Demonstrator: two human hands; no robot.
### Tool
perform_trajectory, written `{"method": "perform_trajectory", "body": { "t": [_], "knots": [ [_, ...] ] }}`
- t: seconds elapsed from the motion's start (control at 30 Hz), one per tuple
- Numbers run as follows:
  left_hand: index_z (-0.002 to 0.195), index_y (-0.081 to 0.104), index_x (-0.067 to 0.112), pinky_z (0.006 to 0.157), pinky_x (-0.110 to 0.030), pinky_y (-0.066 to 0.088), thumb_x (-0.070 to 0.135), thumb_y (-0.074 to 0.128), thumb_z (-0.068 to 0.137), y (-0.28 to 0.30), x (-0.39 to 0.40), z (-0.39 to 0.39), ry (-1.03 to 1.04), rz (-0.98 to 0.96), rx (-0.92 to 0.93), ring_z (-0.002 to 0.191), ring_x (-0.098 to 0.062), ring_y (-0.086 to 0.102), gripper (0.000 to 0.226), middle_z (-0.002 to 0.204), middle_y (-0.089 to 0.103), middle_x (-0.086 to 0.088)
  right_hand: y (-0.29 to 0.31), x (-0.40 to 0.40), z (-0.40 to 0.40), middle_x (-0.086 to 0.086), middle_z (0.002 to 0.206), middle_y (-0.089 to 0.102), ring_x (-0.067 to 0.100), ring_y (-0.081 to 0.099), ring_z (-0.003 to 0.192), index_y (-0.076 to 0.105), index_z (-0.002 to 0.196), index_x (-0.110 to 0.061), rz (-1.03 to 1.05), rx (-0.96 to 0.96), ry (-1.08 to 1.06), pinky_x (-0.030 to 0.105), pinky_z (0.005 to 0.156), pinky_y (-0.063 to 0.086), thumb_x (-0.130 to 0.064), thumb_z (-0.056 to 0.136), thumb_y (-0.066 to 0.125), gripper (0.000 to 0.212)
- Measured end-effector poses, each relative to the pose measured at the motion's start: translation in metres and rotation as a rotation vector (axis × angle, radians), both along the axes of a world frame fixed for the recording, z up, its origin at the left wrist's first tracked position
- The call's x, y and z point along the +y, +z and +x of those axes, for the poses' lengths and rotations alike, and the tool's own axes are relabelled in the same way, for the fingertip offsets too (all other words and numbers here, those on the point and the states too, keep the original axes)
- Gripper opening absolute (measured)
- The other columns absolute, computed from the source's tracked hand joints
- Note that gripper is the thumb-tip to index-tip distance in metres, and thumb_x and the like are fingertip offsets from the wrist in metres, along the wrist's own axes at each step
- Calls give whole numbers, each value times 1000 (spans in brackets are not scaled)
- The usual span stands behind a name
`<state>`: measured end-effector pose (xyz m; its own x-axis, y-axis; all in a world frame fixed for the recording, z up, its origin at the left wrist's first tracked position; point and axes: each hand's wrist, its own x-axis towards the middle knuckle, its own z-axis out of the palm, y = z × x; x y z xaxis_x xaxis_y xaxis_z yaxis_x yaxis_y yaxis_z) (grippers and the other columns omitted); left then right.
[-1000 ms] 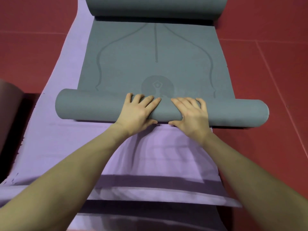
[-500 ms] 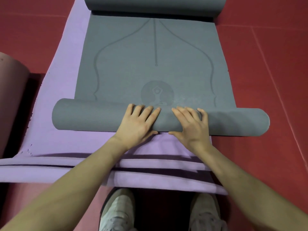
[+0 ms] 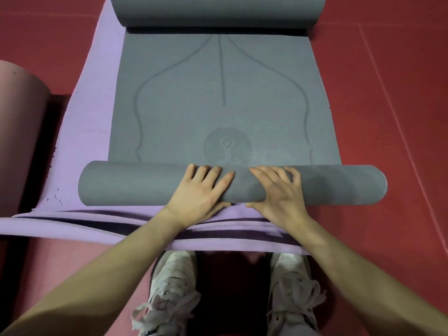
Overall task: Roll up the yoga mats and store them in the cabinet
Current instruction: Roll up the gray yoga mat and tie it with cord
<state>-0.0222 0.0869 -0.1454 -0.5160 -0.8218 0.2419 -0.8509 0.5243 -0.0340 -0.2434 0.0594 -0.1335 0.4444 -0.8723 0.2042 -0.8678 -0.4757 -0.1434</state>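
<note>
A grey yoga mat with a printed line pattern lies flat on a purple mat. Its near end is wound into a roll lying crosswise. The far end curls up into a second roll at the top edge. My left hand and my right hand press side by side on the middle of the near roll, fingers over its top and thumbs at its near side. The purple mat's near edge is folded into layers just behind my wrists.
A pink rolled mat lies at the left edge. Red floor surrounds the mats on both sides. My two white sneakers stand on the floor just behind the purple mat.
The view has tilted down and back, so my sneakers now show. My hands stay on the grey roll, which sits at the printed circle as before.
</note>
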Motion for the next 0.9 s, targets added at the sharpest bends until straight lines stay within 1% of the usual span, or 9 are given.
{"method": "perform_trajectory", "body": {
  "t": [0.1,0.23,0.33,0.43,0.53,0.63,0.7,0.77,0.9],
  "knots": [
    [134,44,7,79,-46,45,60,38,91,0,-6,2,3,46,-14,91,-37,57,68,117,59,-22,2,-6,0,-5,117,64,17,58,106,61,119,-19,66,5,9,39,94,25,-54,43,86,88],
    [135,49,9,81,-45,47,67,36,86,4,-23,8,6,154,-3,93,-36,57,77,119,59,-17,5,-20,-3,1,123,62,20,59,111,59,124,-16,107,9,59,40,95,24,-58,46,84,92],
    [136,49,13,78,-42,49,71,34,83,10,-39,10,32,205,-24,91,-35,60,80,119,61,-14,7,-26,-2,3,123,61,21,57,113,59,123,-14,103,-19,42,41,98,24,-57,52,79,86],
    [138,48,18,75,-41,45,70,31,86,11,-47,12,87,153,-40,87,-34,60,76,118,61,-14,8,-31,0,5,120,62,23,58,111,61,120,-14,91,-53,-6,41,99,25,-59,57,66,78],
    [136,52,19,87,-46,42,58,38,92,5,-33,5,188,9,19,100,-36,58,60,121,60,-15,7,-35,1,7,122,61,27,56,114,60,123,-15,95,-49,-10,46,101,24,-61,69,52,72],
    [131,56,17,99,-53,36,42,48,94,-2,-16,-8,231,-104,63,115,-37,53,45,129,58,-15,4,-38,3,9,124,59,29,54,117,59,126,-16,101,-60,-30,50,104,24,-60,74,47,69],
    [134,54,17,102,-56,33,37,48,94,-2,-11,-11,243,-95,46,122,-34,50,45,136,54,-12,3,-42,5,10,124,60,30,54,118,60,126,-15,108,-79,-41,49,105,22,-58,75,46,68],
    [138,50,18,105,-57,30,38,43,95,0,-17,-10,282,-50,34,128,-32,47,48,141,50,-9,4,-46,8,12,122,61,31,57,115,62,122,-13,69,-89,-52,46,103,22,-54,77,48,62],
    [136,52,19,105,-56,31,39,35,95,8,-50,-9,349,49,58,125,-31,51,48,136,55,-7,7,-46,19,14,120,63,32,60,110,67,113,-11,-71,-113,-41,44,98,30,-39,83,50,45]
  ]
}}
